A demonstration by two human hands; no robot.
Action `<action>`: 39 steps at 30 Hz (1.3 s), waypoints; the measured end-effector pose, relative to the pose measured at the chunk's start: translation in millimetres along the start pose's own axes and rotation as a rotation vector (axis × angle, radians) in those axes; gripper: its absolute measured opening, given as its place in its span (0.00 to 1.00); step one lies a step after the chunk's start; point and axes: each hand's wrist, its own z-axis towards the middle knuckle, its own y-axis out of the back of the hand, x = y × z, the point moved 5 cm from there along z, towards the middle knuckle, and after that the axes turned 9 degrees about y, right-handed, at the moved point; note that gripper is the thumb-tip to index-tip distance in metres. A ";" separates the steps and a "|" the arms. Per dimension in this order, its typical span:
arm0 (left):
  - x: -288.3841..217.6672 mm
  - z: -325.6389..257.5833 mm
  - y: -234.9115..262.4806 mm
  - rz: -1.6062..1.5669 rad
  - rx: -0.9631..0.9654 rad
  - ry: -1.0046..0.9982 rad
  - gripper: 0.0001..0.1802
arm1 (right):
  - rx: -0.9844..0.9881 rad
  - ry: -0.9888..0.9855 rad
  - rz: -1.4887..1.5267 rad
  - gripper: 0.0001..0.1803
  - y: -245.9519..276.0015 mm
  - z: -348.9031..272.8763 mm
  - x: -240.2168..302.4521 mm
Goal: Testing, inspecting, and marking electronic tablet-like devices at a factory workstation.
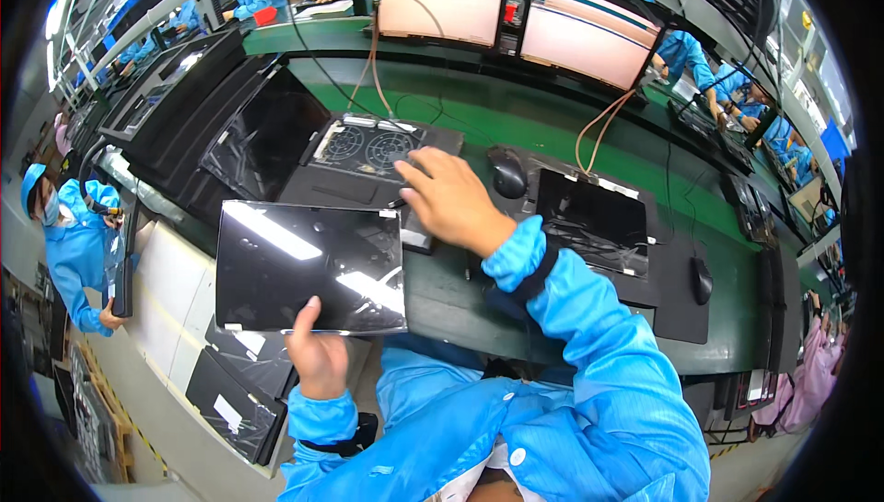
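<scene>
My left hand (pixel 318 355) grips the lower edge of a glossy black screen panel (pixel 276 272), its thumb lying on the front face. The panel is tilted up toward me, reflects bright lights and has small pale tabs at its corners. Beside its upper right edge is my right hand (pixel 451 198), fingers bent toward the panel. A small dark piece shows at its fingertips, too little to name. Below that hand, a dark block with a pale front (pixel 417 240) sits partly behind the panel.
On the green bench (pixel 460 304) lie a laptop base with two round fan grilles (pixel 368 147), a black mouse (pixel 507 173), a film-covered screen (pixel 594 221) and another mouse (pixel 702 279). Two monitors (pixel 589 32) stand behind. Dark panels (pixel 235 401) lie lower left. A co-worker (pixel 78 244) stands left.
</scene>
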 end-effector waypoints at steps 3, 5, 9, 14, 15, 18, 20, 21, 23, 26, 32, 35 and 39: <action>-27.8 10.8 23.3 -0.106 0.051 0.119 0.20 | 0.313 -0.023 -0.051 0.14 -50.2 -12.4 -21.5; -37.2 17.7 30.6 -0.366 0.141 0.177 0.20 | 0.342 0.023 0.032 0.12 -48.1 -15.2 -15.7; -35.9 34.2 42.1 -0.374 0.067 0.180 0.19 | 0.074 -0.291 0.675 0.12 -7.9 -26.5 31.2; -25.8 42.9 34.5 -0.451 0.129 0.218 0.19 | -0.050 -0.100 0.565 0.10 34.9 -29.4 88.1; -24.9 41.3 28.9 -0.438 0.215 0.213 0.19 | -0.057 -0.105 0.558 0.10 36.2 -30.0 91.1; -19.8 36.8 23.5 -0.416 0.235 0.197 0.18 | -0.162 -0.017 0.498 0.11 41.1 -32.7 96.2; -16.6 33.9 22.0 -0.393 0.212 0.209 0.18 | -0.153 -0.028 0.510 0.11 41.0 -36.5 94.6; -16.1 32.7 20.9 -0.391 0.215 0.206 0.18 | -0.154 -0.033 0.499 0.11 42.1 -38.6 93.9; -13.5 30.6 20.6 -0.408 0.185 0.225 0.18 | -0.126 -0.060 0.514 0.10 44.4 -43.2 92.4; -11.1 27.3 17.3 -0.393 0.205 0.230 0.18 | -0.113 -0.083 0.516 0.09 48.4 -48.0 91.5; -7.9 23.1 11.8 -0.337 0.184 0.205 0.19 | -0.141 -0.070 0.534 0.09 51.4 -52.6 88.2; -5.7 24.0 10.3 -0.336 0.153 0.218 0.20 | -0.116 -0.032 0.557 0.09 51.5 -52.5 84.1; -4.1 26.7 3.5 -0.284 0.213 0.229 0.20 | 0.018 -0.002 0.556 0.10 48.4 -50.3 75.2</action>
